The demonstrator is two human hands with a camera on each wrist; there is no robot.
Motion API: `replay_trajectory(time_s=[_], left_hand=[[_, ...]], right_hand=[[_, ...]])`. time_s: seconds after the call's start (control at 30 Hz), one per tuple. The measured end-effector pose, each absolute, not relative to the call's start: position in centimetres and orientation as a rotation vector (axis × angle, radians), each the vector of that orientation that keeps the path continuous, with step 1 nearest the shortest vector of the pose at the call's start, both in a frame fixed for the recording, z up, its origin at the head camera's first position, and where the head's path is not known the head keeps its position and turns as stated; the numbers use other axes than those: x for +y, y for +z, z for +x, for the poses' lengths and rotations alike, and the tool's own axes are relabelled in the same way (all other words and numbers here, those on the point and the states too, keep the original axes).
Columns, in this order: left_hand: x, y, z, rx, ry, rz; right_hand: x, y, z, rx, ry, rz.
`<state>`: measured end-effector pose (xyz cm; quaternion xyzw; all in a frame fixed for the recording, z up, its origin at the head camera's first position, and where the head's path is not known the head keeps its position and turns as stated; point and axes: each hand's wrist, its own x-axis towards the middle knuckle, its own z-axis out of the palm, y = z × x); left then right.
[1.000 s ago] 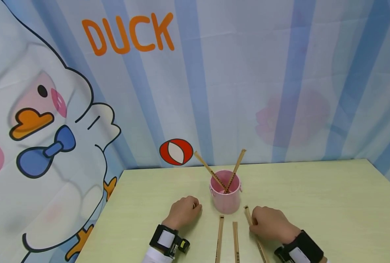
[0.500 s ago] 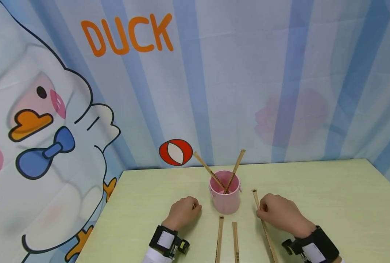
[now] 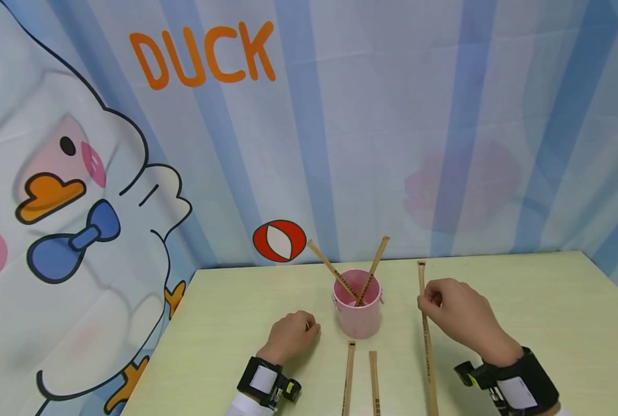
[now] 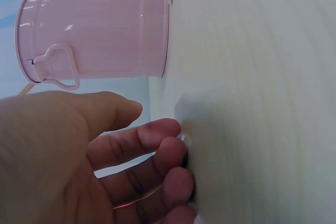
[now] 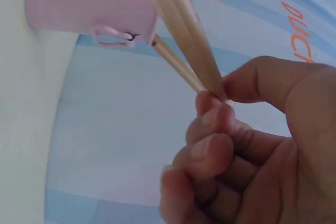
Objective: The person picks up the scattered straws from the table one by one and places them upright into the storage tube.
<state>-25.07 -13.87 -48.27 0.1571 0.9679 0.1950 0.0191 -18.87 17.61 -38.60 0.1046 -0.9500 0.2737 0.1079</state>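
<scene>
My right hand point(image 3: 465, 315) pinches a pair of bamboo chopsticks point(image 3: 429, 364) near the upper end, between thumb and fingertips. They point nearly straight away from me, right of a pink bucket point(image 3: 358, 320). In the right wrist view the held chopsticks show a lengthwise groove, and their near part passes in front of the bucket point(image 5: 79, 3). My left hand point(image 3: 289, 336) rests on the table left of the bucket, fingers loosely curled around nothing. From the left wrist view, its fingertips point(image 4: 178, 184) are at the tabletop, with the bucket point(image 4: 94, 30) beyond the thumb.
Two more chopsticks lean outward in the bucket, one to the left point(image 3: 325, 260) and one to the right point(image 3: 377, 259). In front of it lie a left chopstick point(image 3: 348, 378) and a right chopstick point(image 3: 374, 381). A printed curtain point(image 3: 381, 144) hangs behind the pale table point(image 3: 522, 300).
My right hand has moved away from me, up and rightward in the head view, carrying the chopsticks, which have swung from slanted to nearly straight. My left hand has stayed in place.
</scene>
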Motion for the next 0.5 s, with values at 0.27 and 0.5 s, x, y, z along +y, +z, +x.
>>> replay_trajectory(time_s=[0.27, 0.5], left_hand=[[-13.9, -48.4, -25.2, 3.003, 0.614, 0.496], [-14.0, -48.5, -25.2, 2.999, 0.613, 0.490]], right_hand=[[17.9, -35.7, -19.3, -2.579, 0.837, 0.271], [17.9, -33.6, -19.7, -2.255, 0.928, 0.203]])
